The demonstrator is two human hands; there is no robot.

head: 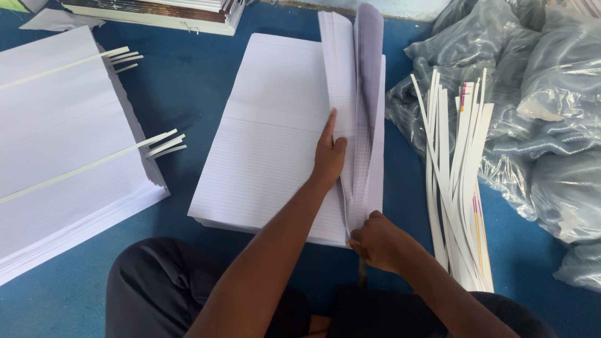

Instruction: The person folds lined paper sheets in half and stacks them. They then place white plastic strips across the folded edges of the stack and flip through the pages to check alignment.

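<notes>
The stack of ruled paper (269,144) lies at centre on the blue floor (188,81), its near edge just ahead of the person's knees. A strip of bare floor separates it from the larger paper pile (56,150) at 9 o'clock, which has white strips (159,145) sticking out past its right edge. At 3 o'clock a bundle of loose white strips (460,181) lies just beside the stack, with clear plastic bags (544,106) beyond. Books (156,12) sit at 12 o'clock.

The left hand (328,156) is flat, fingers together, thumb apart, pressing the base of a raised sheaf of sheets (358,94). The right hand (379,241) is closed, pinching that sheaf's near corner at 6 o'clock.
</notes>
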